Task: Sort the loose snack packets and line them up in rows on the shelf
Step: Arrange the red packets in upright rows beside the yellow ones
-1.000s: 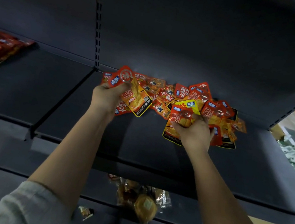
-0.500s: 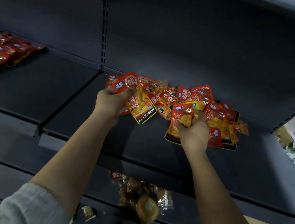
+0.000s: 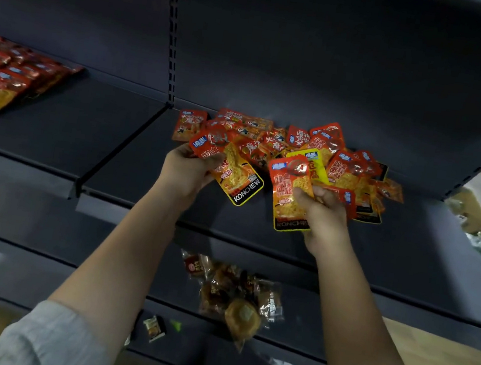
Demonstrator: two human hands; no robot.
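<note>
A dark metal shelf (image 3: 132, 148) runs across a store fixture, split by a slotted upright (image 3: 171, 49) at its back wall. Just right of the upright, a loose heap of red and orange snack packets (image 3: 270, 138) lies against the back of the shelf. Well left of the upright, rows of red packets (image 3: 3, 78) lie flat and overlapping toward the shelf's front edge. Below the heap, on a lower shelf (image 3: 34, 280), rests a cluster of clear-wrapped pastries (image 3: 232, 295), with one small wrapped snack (image 3: 154, 328) lying near it, to its left.
</note>
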